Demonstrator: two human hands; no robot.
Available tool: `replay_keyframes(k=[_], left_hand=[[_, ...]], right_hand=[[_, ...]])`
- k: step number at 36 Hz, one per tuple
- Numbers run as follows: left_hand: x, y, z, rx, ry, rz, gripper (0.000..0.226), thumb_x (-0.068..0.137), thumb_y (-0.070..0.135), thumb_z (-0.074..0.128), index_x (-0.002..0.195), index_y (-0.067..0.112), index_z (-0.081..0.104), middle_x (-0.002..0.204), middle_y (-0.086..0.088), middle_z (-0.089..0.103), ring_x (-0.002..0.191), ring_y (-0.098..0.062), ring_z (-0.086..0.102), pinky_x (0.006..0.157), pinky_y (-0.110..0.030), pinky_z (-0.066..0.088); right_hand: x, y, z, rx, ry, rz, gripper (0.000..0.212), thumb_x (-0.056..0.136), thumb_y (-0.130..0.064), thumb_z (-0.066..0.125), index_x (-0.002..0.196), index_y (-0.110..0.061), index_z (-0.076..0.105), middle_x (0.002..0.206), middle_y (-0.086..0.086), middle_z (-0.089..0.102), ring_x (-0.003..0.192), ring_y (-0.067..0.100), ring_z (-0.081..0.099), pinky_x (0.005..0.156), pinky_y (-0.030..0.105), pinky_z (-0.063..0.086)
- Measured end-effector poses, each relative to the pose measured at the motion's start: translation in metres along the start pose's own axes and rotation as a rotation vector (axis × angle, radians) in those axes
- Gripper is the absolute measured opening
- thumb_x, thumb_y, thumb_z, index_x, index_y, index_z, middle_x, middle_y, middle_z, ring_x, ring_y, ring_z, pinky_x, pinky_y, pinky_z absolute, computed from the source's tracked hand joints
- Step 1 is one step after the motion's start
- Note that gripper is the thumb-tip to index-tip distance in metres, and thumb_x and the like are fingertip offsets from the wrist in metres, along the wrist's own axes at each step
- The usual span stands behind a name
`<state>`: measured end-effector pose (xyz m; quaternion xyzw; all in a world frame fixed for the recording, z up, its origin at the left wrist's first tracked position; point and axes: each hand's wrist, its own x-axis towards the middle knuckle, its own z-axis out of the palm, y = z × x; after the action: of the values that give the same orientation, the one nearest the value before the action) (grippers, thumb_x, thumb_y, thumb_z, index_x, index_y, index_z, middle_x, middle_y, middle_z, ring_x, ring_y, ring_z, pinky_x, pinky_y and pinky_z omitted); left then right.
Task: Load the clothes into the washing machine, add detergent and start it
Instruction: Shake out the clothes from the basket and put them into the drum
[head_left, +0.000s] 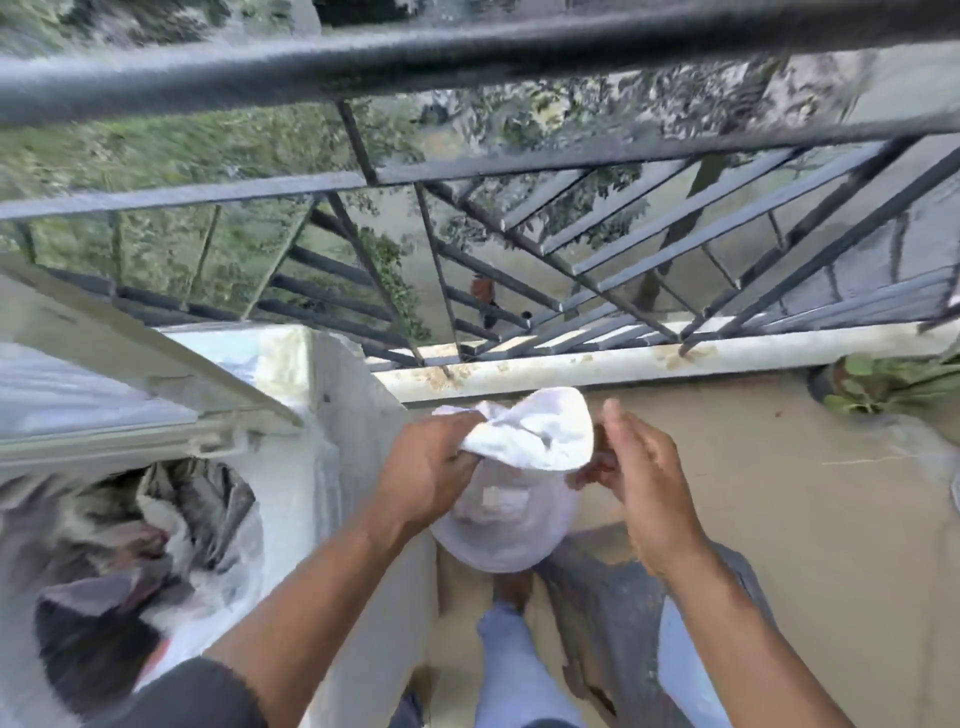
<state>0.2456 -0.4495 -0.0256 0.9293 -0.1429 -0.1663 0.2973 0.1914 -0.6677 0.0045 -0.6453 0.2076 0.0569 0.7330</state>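
Our left hand (431, 467) gripped the soft white plastic detergent bag (511, 467) by its bunched neck. Our right hand (641, 478) pinched its far-right edge. It looked limp, light, best held high.

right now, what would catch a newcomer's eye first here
First the white cloth bag at centre, its top bunched in the left hand, with the right hand pinching its other edge. At the left stands the open top-loading washing machine with dark and grey clothes piled in its drum. Above runs a black metal railing over greenery.
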Motion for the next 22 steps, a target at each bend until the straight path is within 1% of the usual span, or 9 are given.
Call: replay_keyframes(k=[3,4,6,8,10,13,16,19,22], left_hand=[[-0.001,0.011,-0.025,-0.11,-0.014,0.056,0.021,0.089,0.031,0.049,0.098,0.026,0.068,0.096,0.003,0.077,0.091,-0.025,0.071,0.074,-0.037,0.053],[-0.002,0.016,-0.034,-0.157,-0.018,0.077,0.02,0.092,0.029,0.051,0.1,0.024,0.069,0.098,0.005,0.077,0.094,-0.022,0.071,0.079,-0.038,0.055],[-0.006,0.028,-0.053,-0.258,-0.032,0.116,0.022,0.096,0.025,0.055,0.108,0.025,0.073,0.107,0.012,0.077,0.101,-0.012,0.071,0.087,-0.034,0.057],[-0.018,0.04,-0.075,-0.368,-0.048,0.163,0.026,0.098,0.022,0.058,0.117,0.031,0.074,0.113,0.015,0.077,0.106,-0.006,0.072,0.091,-0.031,0.057],[-0.033,0.053,-0.099,-0.439,-0.058,0.225,0.027,0.099,0.022,0.06,0.122,0.033,0.072,0.117,0.013,0.078,0.109,-0.006,0.072,0.093,-0.035,0.058],[-0.06,0.065,-0.129,-0.504,-0.061,0.284,0.018,0.099,0.022,0.061,0.102,0.025,0.078,0.102,0.015,0.078,0.093,0.0,0.069,0.079,-0.031,0.057],[-0.09,0.069,-0.155,-0.578,-0.046,0.357,0.02,0.101,0.02,0.059,0.085,0.026,0.069,0.082,0.017,0.067,0.078,0.002,0.06,0.067,-0.025,0.045],[-0.121,0.053,-0.173,-0.684,-0.022,0.337,0.02,0.099,0.031,0.057,0.098,0.033,0.077,0.095,0.012,0.075,0.094,-0.004,0.067,0.081,-0.03,0.052],[-0.149,0.022,-0.185,-0.777,0.074,0.206,0.027,0.094,0.034,0.06,0.106,0.047,0.08,0.109,0.014,0.078,0.104,-0.005,0.07,0.09,-0.03,0.054]], right_hand=[[-0.001,0.021,-0.003,-0.216,0.146,0.065,0.016,0.1,-0.028,0.056,0.103,-0.021,0.071,0.078,0.002,0.075,0.059,0.015,0.064,0.063,0.035,0.049],[-0.001,0.03,-0.006,-0.384,0.142,0.11,0.019,0.094,-0.025,0.057,0.11,-0.027,0.068,0.087,-0.001,0.076,0.067,0.014,0.068,0.068,0.033,0.048],[-0.004,0.046,-0.01,-0.697,0.058,0.225,0.049,0.089,-0.017,0.063,0.135,-0.035,0.055,0.115,0.0,0.071,0.095,0.017,0.069,0.077,0.032,0.048],[-0.011,0.056,-0.005,-0.826,-0.043,0.291,0.079,0.088,-0.018,0.07,0.156,-0.033,0.032,0.14,0.007,0.057,0.121,0.026,0.061,0.083,0.031,0.044],[-0.018,0.064,0.005,-0.859,-0.085,0.3,0.097,0.084,-0.025,0.077,0.161,-0.031,0.018,0.143,0.01,0.049,0.13,0.032,0.053,0.085,0.032,0.041],[-0.018,0.086,0.011,-0.858,-0.039,0.246,0.096,0.07,-0.038,0.082,0.153,-0.028,0.034,0.119,-0.003,0.057,0.12,0.029,0.057,0.085,0.039,0.053],[-0.011,0.106,0.01,-0.89,0.045,0.119,0.062,0.075,-0.046,0.066,0.126,-0.011,0.068,0.094,0.004,0.073,0.1,0.035,0.072,0.072,0.039,0.057],[-0.033,0.067,0.037,-0.986,0.116,-0.021,0.035,0.092,-0.027,0.054,0.107,-0.002,0.074,0.101,0.026,0.073,0.095,0.047,0.068,0.073,0.043,0.051],[-0.05,0.037,0.051,-1.019,0.172,0.025,0.03,0.096,-0.033,0.045,0.105,-0.023,0.071,0.109,0.017,0.072,0.098,0.042,0.065,0.072,0.037,0.042]])
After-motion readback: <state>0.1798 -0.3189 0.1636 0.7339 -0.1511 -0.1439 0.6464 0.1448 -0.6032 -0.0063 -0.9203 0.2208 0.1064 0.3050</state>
